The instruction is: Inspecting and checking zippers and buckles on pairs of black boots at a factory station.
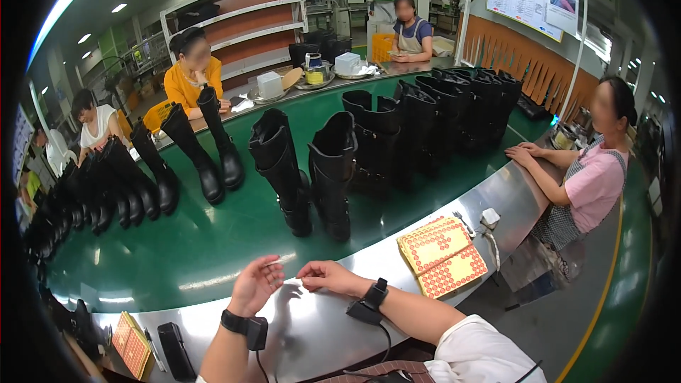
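Observation:
My left hand (257,286) hovers above the steel table edge, palm turned up and fingers loosely curled but apart; I make out nothing held in it. Beside it, my right hand (329,276) has thumb and forefinger pressed together, and whatever is between them is too small to name. Both wrists wear dark straps with small black boxes and cables. Just beyond my hands, a pair of tall black boots stands on the green conveyor belt: the left boot (281,170) and the right boot (332,174). Neither hand touches them.
Yellow sheets of round red stickers (443,255) lie on the steel edge at right, beside a white-capped tool (489,218). At left are another sticker stack (130,344), a pen and a black case (176,351). More boots (454,106) line the belt. Several co-workers sit around it.

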Demonstrator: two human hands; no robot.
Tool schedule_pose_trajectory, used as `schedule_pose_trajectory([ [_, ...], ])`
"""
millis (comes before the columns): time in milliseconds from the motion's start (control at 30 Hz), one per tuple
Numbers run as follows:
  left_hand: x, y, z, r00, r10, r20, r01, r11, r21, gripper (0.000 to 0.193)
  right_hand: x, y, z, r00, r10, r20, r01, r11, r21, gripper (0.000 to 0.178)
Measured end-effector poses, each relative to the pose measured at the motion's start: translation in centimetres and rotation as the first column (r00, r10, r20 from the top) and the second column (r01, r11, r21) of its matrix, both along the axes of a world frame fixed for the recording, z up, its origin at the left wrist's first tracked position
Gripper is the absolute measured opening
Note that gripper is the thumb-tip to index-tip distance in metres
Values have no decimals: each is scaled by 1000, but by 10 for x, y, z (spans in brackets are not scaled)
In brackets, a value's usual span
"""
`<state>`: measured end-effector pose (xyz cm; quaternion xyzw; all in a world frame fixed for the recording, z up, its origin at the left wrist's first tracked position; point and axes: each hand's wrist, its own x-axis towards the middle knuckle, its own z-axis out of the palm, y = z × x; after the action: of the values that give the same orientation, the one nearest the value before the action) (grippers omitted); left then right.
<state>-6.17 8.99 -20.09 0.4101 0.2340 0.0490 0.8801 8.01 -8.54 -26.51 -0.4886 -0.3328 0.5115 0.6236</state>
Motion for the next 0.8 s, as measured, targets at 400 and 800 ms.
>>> schedule_pose_trajectory([
  [400, 7, -48, -49, 993, 35, 110, -7, 970, -241, 26, -1, -11, 0, 1000, 30, -5, -29, 999, 39, 23],
  [800, 3, -45, -57, 983, 0, 185, 27, 990, -139, 25, -1, -7, 4, 996, 48, 81, -50, 999, 16, 36],
])
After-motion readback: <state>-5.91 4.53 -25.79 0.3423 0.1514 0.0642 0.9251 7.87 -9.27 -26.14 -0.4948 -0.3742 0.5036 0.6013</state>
